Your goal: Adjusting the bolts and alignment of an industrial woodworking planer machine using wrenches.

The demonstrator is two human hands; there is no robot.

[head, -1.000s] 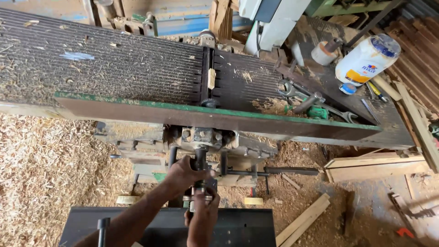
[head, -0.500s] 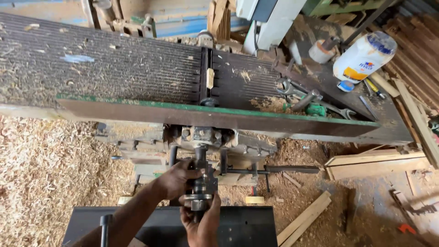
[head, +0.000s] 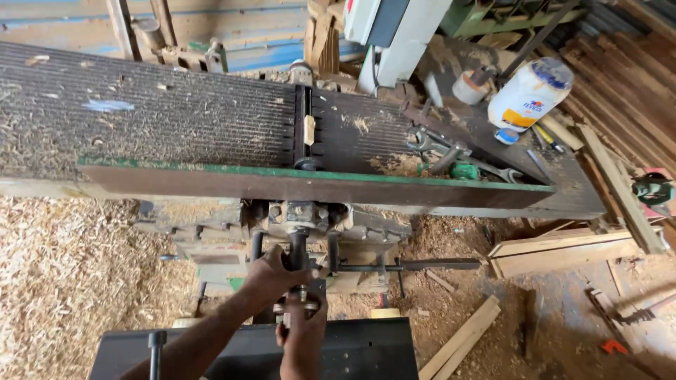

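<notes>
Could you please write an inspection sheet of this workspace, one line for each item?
Surface: long ribbed machine table, dark, dusted with wood chips; green front edge.
Job's things: dark metal spindle assembly under the table, between vertical rods.
Clutter: spanners, a green-handled tool and a white plastic jar at the table's right end.
Grippers: left hand grips the spindle assembly from the left; right hand grips its lower end from below.
Cables: nothing seen.
Surroundings: heap of wood shavings on the floor at left; planks and offcuts at right; black machine top near the camera.
</notes>
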